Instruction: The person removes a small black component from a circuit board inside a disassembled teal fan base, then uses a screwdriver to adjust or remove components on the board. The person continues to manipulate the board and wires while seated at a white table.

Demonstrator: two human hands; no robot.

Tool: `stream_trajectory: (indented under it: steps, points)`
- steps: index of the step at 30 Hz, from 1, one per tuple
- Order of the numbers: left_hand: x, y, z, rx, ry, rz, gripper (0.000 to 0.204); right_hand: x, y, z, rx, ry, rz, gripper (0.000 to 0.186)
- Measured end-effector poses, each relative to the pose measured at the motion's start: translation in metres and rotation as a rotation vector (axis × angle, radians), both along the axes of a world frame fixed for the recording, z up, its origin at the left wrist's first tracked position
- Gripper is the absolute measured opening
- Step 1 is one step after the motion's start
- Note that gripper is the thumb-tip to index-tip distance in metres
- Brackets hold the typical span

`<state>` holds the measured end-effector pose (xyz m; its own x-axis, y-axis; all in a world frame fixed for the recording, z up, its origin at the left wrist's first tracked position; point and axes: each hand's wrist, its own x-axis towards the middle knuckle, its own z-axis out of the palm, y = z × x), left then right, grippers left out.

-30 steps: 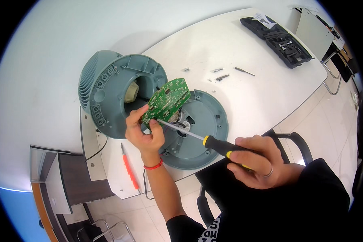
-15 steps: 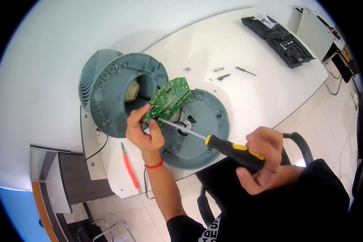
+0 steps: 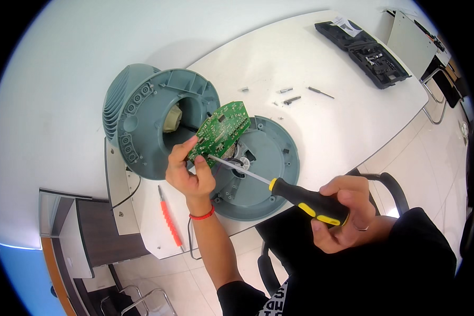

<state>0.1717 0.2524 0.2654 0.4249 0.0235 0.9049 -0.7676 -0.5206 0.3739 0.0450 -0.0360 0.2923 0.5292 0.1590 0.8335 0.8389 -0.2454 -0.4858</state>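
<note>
The green circuit board (image 3: 224,126) was held tilted near the centre of the frame, in front of the grey-green housing (image 3: 160,87) at left and the round base (image 3: 280,158) at right. The left grip (image 3: 190,176) was closed on the board's lower left end, between thumb and finger. The right grip (image 3: 347,213) was curled round the rear of the black-and-yellow handle of the screwdriver (image 3: 292,193), whose shaft slanted up and left to the board's lower edge, just beside the left thumb; what the tip met was too small to tell. The board looked light, stiff and fragile, so its bare rim seemed the safest hold, away from the soldered parts; the screwdriver looked rigid, its thick handle unlikely to slip. Wires (image 3: 238,160) showed below the board and might have limited lifting; whether they joined it could not be told. The housing's rim crowded the left side. The tabletop's (image 3: 334,139) near edge passed close below the base, and the right grip sat beyond it. The widest room for moving seemed to lie right of the base, short of the black case (image 3: 376,63) at upper right.
</note>
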Motion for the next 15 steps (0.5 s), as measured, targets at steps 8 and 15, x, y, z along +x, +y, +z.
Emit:
stream_trajectory:
  steps: [8, 15]
  points:
    - [-0.005, 0.006, -0.003, 0.036, 0.107, -0.070, 0.034, 0.000, -0.003, -0.007, 0.054, 0.073, 0.047, 0.070]
    - [-0.005, 0.004, -0.002, 0.039, 0.091, -0.022, 0.034, 0.008, -0.003, -0.011, 0.140, 0.091, 0.218, 0.089]
